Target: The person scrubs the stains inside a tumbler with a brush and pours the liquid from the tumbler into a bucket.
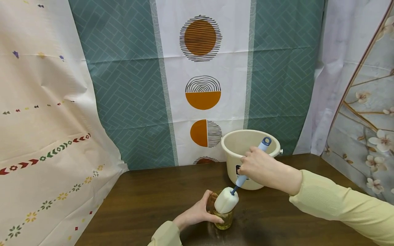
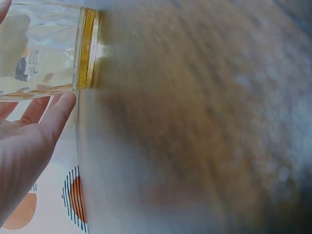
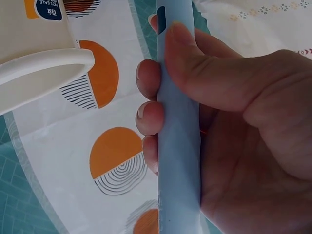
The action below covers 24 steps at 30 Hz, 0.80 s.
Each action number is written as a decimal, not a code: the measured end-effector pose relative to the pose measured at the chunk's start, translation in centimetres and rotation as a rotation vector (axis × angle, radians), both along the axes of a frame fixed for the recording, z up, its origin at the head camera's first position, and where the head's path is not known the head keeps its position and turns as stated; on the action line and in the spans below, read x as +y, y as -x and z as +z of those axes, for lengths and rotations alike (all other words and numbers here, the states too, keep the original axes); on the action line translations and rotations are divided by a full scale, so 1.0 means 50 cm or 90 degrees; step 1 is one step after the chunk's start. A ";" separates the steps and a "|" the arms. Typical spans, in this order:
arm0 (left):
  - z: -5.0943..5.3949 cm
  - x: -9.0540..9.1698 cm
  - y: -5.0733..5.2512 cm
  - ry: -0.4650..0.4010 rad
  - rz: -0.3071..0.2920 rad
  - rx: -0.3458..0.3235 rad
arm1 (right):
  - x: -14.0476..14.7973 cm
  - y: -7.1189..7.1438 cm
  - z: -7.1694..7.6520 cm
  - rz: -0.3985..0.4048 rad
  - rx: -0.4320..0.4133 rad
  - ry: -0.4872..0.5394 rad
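A yellowish clear glass stands on the brown table, tilting slightly if at all. My left hand holds it from the left, thumb in front and fingers behind. In the left wrist view the base of the glass and the left hand's fingers show. My right hand grips the light blue handle of a bottle brush, fingers wrapped round it, as the right wrist view of the handle confirms. The brush's white sponge head sits at the glass's mouth, its lower end inside.
A cream bucket stands behind the right hand, near the table's back edge. A patterned curtain hangs behind the wooden table. A cream patterned cloth hangs at the left and a floral one at the right.
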State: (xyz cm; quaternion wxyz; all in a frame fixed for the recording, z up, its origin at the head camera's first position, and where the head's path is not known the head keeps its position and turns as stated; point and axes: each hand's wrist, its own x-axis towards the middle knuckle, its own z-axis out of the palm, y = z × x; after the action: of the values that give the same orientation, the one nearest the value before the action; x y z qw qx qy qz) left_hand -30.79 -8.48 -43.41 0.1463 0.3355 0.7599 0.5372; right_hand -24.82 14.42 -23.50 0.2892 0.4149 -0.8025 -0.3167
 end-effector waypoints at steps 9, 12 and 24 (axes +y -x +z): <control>-0.001 0.001 -0.001 -0.008 -0.002 -0.012 | -0.002 -0.001 -0.002 0.007 -0.024 0.011; 0.001 0.000 -0.004 -0.001 0.004 -0.014 | -0.005 -0.002 -0.001 0.007 -0.029 0.010; 0.002 -0.002 0.000 -0.004 -0.003 -0.048 | -0.014 -0.001 0.002 -0.007 0.004 -0.005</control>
State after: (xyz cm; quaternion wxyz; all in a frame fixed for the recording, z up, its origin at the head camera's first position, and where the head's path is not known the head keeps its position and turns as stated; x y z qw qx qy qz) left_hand -30.77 -8.56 -43.30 0.1753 0.3171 0.7515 0.5513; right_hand -24.75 13.70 -23.40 0.2886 0.4104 -0.8026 -0.3227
